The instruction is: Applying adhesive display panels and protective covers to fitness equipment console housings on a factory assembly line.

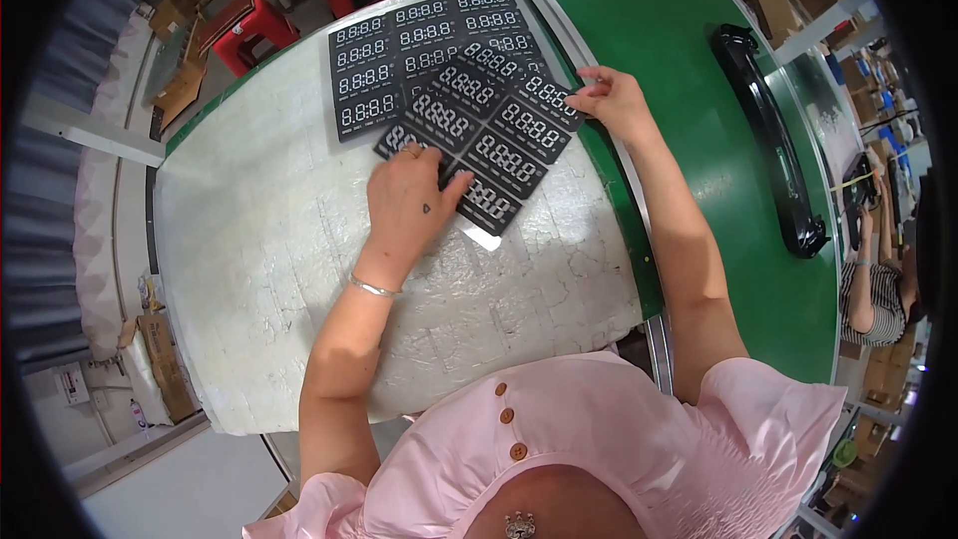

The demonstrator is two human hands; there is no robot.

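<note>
Black sheet (486, 127), white digits (532, 126), right hand (615, 105) clamped on corner, grip of left hand (405, 198) unclear

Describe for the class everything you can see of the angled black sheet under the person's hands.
The angled black sheet looks thin and smooth, printed with rows of white segmented digit shapes and small lettering. Pale lines cross its face. It lies turned diagonally, overlapping another black sheet beyond it; a white piece peeks from under its near corner. The left hand touches its near-left edge, the right hand its right corner; how firmly is unclear.
</note>
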